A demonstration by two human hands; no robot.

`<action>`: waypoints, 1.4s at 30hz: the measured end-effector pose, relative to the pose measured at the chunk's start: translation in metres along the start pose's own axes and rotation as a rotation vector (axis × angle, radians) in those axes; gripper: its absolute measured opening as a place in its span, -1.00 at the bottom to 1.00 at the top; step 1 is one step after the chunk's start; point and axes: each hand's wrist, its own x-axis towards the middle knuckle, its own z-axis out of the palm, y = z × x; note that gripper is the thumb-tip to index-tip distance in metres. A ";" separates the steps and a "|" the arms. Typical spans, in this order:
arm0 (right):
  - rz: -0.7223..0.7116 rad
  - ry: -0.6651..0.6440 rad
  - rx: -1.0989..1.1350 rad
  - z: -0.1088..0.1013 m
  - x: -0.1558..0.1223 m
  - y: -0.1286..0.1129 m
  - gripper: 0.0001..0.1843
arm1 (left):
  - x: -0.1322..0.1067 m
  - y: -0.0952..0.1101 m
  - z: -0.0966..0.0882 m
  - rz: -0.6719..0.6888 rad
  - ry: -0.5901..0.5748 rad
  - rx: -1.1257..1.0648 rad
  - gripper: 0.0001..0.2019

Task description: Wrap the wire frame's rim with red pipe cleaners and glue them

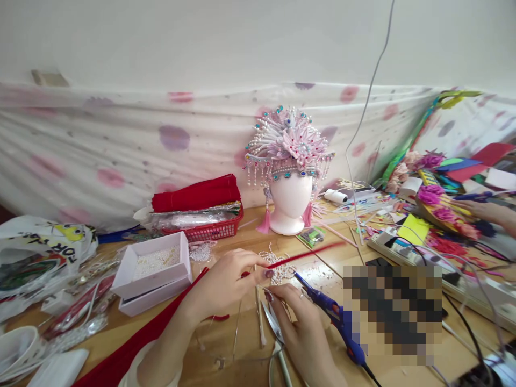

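one pair of scissors [274, 327], one mannequin head [291, 200]

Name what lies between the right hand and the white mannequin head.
Head view: white beads lie between the right hand and the mannequin head, with a red strip crossing them.

Left fingers [250, 260] pinched, right fingers [287, 294] perhaps

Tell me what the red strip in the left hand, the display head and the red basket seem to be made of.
Red strip: probably chenille or velvety fibre, matte, judging by its soft-looking edge.
Display head: foam or plastic, can't tell which; smooth, plain white surface.
Red basket: most likely moulded plastic, fairly smooth, given its regular openwork grid.
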 end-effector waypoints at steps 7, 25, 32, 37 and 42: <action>-0.064 0.122 0.007 0.005 0.011 -0.003 -0.82 | -0.005 -0.004 0.009 -0.114 0.117 -0.260 -0.84; -0.305 0.146 -0.072 0.009 0.014 -0.001 -0.72 | -0.013 -0.013 0.008 0.035 0.129 -0.374 -0.63; -0.054 0.386 -0.245 -0.042 -0.028 0.004 -0.69 | -0.014 -0.012 0.012 0.012 0.166 -0.497 -0.72; 0.229 0.440 -0.442 -0.086 -0.064 0.049 -0.14 | -0.014 -0.012 0.016 0.007 0.170 -0.505 -0.70; 0.291 0.120 -0.586 -0.090 -0.064 0.083 -0.32 | -0.012 -0.015 0.019 0.064 0.168 -0.632 -0.74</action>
